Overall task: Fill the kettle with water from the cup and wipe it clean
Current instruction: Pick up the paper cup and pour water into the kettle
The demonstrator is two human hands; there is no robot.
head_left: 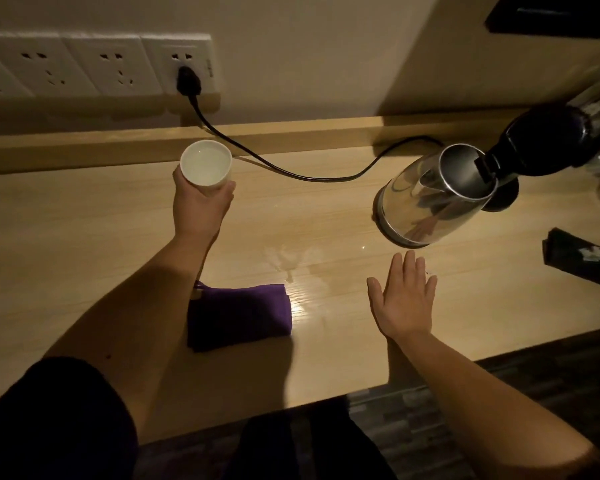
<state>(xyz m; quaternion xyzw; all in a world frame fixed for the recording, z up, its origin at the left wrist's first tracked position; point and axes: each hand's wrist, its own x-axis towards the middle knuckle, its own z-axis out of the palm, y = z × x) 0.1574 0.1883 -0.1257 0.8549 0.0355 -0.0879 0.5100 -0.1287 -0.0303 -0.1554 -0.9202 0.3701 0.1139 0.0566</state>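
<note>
Desk (326,216): cup (205,163) in left hand (201,206)

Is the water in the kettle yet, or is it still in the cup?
Still in the cup. The lid of the kettle looks already open. The left hand holds the white cup, which has water in it and stands well left of the kettle. The right hand is open and empty. Pouring is left, then wiping: the purple cloth lies folded on the table, untouched.
</note>
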